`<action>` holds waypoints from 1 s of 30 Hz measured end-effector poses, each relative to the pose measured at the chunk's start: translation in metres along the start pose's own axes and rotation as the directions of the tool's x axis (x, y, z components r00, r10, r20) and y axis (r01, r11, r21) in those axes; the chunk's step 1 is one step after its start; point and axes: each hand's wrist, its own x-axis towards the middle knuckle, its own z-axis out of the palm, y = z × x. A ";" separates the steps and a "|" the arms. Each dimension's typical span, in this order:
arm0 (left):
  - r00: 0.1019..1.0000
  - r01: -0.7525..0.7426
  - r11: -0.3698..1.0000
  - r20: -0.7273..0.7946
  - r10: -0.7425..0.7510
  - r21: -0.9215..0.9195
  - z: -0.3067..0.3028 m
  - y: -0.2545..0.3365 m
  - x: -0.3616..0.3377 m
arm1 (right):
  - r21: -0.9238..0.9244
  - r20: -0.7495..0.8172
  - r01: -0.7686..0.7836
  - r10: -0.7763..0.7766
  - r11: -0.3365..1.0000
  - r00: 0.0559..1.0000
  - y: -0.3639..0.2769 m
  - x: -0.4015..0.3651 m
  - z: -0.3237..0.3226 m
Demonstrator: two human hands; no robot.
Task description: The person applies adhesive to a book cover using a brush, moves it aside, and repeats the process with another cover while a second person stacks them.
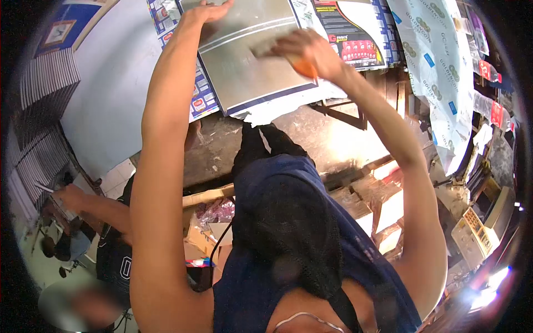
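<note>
A grey, glossy panel [241, 72] with a dark blue border and white lines lies on the printed sheets before me. My left hand [214, 11] is at the far side of the panel, fingers stretched out and partly cut off by the top of the view. Over the panel's right part, my right hand [313, 51] is closed around an orange-handled tool [304, 67], blurred by motion. White crumpled paper [261, 115] sticks out under the panel's near edge.
A black, red and yellow printed poster [355, 39] lies to the right. Beyond it hang patterned sheets [430, 66], with plastic bottles [491, 115] alongside. A large pale board [111, 89] and stacked sheets [47, 77] are at left. Another person's hand [69, 198] shows lower left.
</note>
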 end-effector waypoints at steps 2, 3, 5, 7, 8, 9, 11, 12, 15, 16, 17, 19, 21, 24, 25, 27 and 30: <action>0.997 -0.004 1.000 -0.074 0.006 0.026 0.018 -0.021 0.046 | -0.002 -0.092 0.056 -0.056 0.998 0.994 0.019 0.042 0.008; 0.997 -0.013 0.999 -0.080 0.017 0.040 0.020 -0.026 0.055 | 0.059 -0.019 0.060 -0.059 0.996 0.998 0.024 0.035 0.021; 0.997 -0.029 0.998 -0.065 0.033 0.057 0.018 -0.032 0.062 | 0.177 0.133 0.065 -0.090 0.982 0.987 0.021 0.010 0.056; 0.998 -0.002 0.999 -0.068 0.006 0.052 0.022 -0.033 0.063 | 0.244 0.250 0.056 -0.119 0.968 0.961 -0.004 -0.033 0.035; 0.998 0.011 0.999 -0.069 -0.008 0.049 0.024 -0.034 0.064 | 0.184 0.377 0.064 -0.130 0.981 0.917 -0.013 -0.057 0.030; 0.997 0.000 1.000 -0.074 0.002 0.024 0.026 -0.027 0.054 | 0.178 0.500 0.009 -0.098 0.984 0.861 -0.022 -0.075 0.013; 0.974 -0.110 0.994 -0.195 0.112 0.024 0.030 -0.033 0.070 | 0.272 0.439 -0.078 -0.052 0.959 0.897 -0.030 -0.106 -0.009; 0.944 -0.150 0.989 -0.296 0.148 0.017 0.030 -0.032 0.053 | 0.269 0.493 -0.146 -0.006 0.952 0.870 -0.036 -0.111 -0.028; 0.662 -0.319 0.946 -0.702 0.263 0.054 0.052 -0.034 -0.037 | 0.345 0.309 -0.273 0.166 0.898 0.936 -0.051 -0.120 -0.060; 0.435 -0.406 0.907 -0.849 0.299 0.112 0.079 -0.041 -0.057 | 0.461 0.211 -0.325 0.254 0.825 0.944 -0.058 -0.111 -0.080; 0.472 -0.403 0.915 -0.862 0.183 -0.027 0.099 -0.035 -0.097 | 0.507 0.052 -0.353 0.381 0.786 0.923 -0.064 -0.116 -0.076; 0.558 -0.305 0.945 -0.827 0.074 -0.122 0.156 -0.030 -0.159 | 0.575 0.016 -0.546 0.658 0.610 0.753 -0.079 -0.124 -0.058; 0.730 -0.225 0.965 -0.679 0.078 -0.132 0.207 -0.027 -0.204 | 0.701 0.050 -0.631 0.859 0.334 0.510 -0.100 -0.111 -0.021; 0.878 -0.052 0.999 -0.476 0.049 0.005 0.251 -0.015 -0.230 | 0.765 0.076 -0.592 0.879 0.252 0.472 -0.140 -0.066 0.032; 0.873 -0.065 0.998 -0.485 0.060 0.007 0.255 -0.013 -0.232 | 0.875 0.146 -0.472 0.869 0.110 0.473 -0.155 -0.044 0.035; 0.893 -0.063 0.998 -0.445 0.069 0.029 0.255 -0.011 -0.235 | 0.772 0.168 -0.605 0.856 0.193 0.488 -0.158 -0.039 0.060; 0.921 -0.048 0.993 -0.381 0.086 0.108 0.246 -0.009 -0.240 | 0.761 0.256 -0.648 0.929 -0.023 0.268 -0.123 -0.101 0.103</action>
